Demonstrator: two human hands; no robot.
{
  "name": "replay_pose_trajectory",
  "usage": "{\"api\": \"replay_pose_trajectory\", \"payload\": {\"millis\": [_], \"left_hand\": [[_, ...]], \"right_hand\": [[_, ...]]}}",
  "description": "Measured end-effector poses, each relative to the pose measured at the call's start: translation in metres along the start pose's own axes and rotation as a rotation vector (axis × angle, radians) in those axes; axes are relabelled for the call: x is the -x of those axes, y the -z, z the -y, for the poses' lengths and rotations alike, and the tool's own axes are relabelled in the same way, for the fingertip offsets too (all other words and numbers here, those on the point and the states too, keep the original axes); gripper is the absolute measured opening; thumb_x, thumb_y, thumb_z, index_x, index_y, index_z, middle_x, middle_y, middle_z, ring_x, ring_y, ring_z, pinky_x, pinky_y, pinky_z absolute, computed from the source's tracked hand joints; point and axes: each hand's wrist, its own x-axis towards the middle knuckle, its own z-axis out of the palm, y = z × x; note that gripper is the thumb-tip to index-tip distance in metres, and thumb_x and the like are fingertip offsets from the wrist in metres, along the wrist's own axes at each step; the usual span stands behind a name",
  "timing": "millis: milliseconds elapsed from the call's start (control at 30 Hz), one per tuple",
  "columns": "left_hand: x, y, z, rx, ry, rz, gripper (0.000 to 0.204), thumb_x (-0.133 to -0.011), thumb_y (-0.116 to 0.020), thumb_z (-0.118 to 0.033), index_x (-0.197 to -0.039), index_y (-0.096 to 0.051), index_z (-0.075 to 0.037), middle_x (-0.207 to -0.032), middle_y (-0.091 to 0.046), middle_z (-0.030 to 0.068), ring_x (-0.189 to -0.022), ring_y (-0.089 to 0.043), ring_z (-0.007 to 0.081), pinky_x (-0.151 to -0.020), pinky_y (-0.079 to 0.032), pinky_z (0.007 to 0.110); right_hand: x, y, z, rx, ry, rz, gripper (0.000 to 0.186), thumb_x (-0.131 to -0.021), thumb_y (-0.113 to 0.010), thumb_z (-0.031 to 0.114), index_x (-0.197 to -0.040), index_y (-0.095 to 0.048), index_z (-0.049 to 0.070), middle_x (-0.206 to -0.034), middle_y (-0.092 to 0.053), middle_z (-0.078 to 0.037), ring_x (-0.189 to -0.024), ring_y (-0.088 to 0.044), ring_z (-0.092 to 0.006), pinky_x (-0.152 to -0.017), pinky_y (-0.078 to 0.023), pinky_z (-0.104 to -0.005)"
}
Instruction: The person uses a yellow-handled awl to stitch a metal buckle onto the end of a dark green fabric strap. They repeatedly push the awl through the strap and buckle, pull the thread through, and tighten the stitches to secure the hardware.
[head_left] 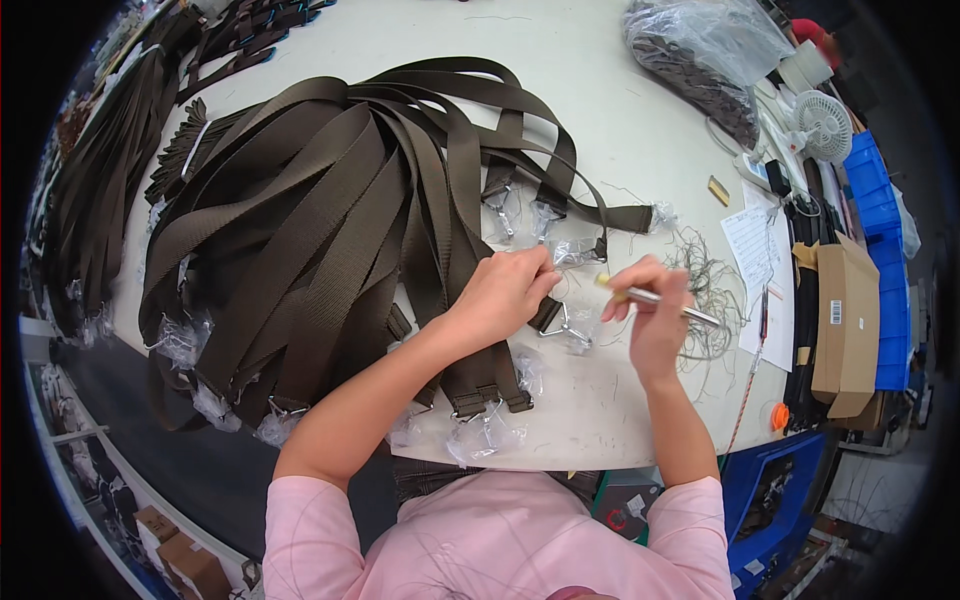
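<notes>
From my remote seat, taking the view as a clock face, I see the left hand [508, 288] near the centre with its fingers curled in; I can't tell whether anything is pinched inside them. The right hand [655, 315], toward three o'clock, grasps a slim silver tool [702, 317] with a yellowish end, blurred, pointing at about nine toward the left hand. The brown webbing straps [330, 215] spread in a looped heap from about eight round to twelve, their near ends reaching six. Just beyond the left fingertips, at about two, lies a clear plastic wrap [575, 252] on one strap end; another wrapped metal fitting [568, 328] sits at four from that hand. Farther toward three on the white table [610, 400] is a thread tangle [712, 335], with papers [748, 245] beyond.
</notes>
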Motion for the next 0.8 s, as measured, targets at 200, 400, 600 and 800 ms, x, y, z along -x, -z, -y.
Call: {"api": "replay_pose_trajectory", "payload": {"millis": [200,400,600,800], "left_hand": [[0.002,0.002,-0.005,0.025,0.044,0.005,0.024,-0.103,-0.062,-0.020,-0.094,-0.063,0.002,-0.077,-0.069,0.0139,-0.070,-0.068,0.0315,-0.069,-0.051,0.041],[0.002,0.001,-0.007,0.018,0.052,-0.012,0.024,-0.103,-0.062,-0.021,-0.095,-0.063,0.002,-0.078,-0.069,0.0163,-0.071,-0.068,0.0336,-0.070,-0.051,0.042],[0.002,0.000,-0.005,0.027,0.053,-0.018,0.023,-0.103,-0.062,-0.020,-0.096,-0.064,0.002,-0.078,-0.069,0.0173,-0.071,-0.067,0.0348,-0.070,-0.051,0.043],[0.002,0.000,-0.006,0.022,0.060,-0.017,0.023,-0.103,-0.063,-0.020,-0.096,-0.065,0.002,-0.077,-0.069,0.0172,-0.069,-0.067,0.0349,-0.068,-0.051,0.042]], "right_hand": [[-0.004,-0.014,-0.027,0.028,-0.352,-0.037,0.052,-0.114,-0.046,0.037,-0.077,-0.060,0.003,-0.068,-0.062,-0.005,-0.056,-0.065,-0.0124,-0.046,-0.044,-0.0225],[-0.002,-0.018,-0.033,-0.056,-0.323,-0.064,0.051,-0.115,-0.045,0.034,-0.079,-0.057,0.001,-0.072,-0.058,-0.005,-0.059,-0.062,-0.0122,-0.054,-0.058,-0.0274],[-0.003,-0.022,-0.028,0.010,-0.362,-0.068,0.051,-0.115,-0.046,0.036,-0.079,-0.057,0.001,-0.073,-0.057,-0.004,-0.060,-0.063,-0.0123,-0.053,-0.057,-0.0269],[-0.003,-0.021,-0.030,0.004,-0.352,-0.057,0.051,-0.114,-0.046,0.038,-0.080,-0.058,0.001,-0.073,-0.058,-0.004,-0.061,-0.064,-0.0122,-0.053,-0.055,-0.0259]]}}
